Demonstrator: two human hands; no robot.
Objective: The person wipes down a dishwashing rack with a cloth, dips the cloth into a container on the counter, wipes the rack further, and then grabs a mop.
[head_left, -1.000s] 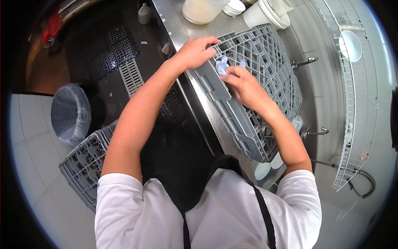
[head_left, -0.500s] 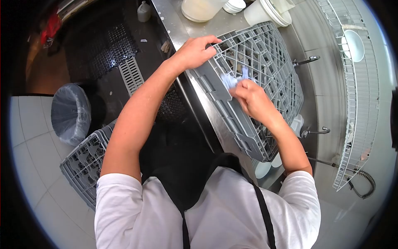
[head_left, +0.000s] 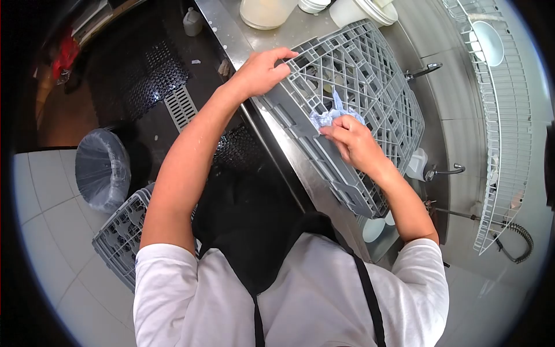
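A large grey plastic dish rack [head_left: 370,87] stands tilted on the steel counter, its open lattice facing right. My left hand [head_left: 265,72] grips its upper left corner, thumb and fingers closed over the edge. A light blue cloth [head_left: 335,114] lies against the lattice near the rack's left side. My right hand [head_left: 354,141] pinches the cloth's lower part between thumb and fingers, close to the rack's side wall.
A cloudy container [head_left: 267,11] and a white bucket [head_left: 361,11] stand at the counter's back. Taps [head_left: 428,70] and a wire shelf [head_left: 500,115] line the right wall. At the left are a lined bin [head_left: 104,170] and another grey rack [head_left: 124,231] near the floor.
My right hand has moved down along the rack's left side with the cloth. My left hand has kept its hold on the corner. The whole view has shifted slightly.
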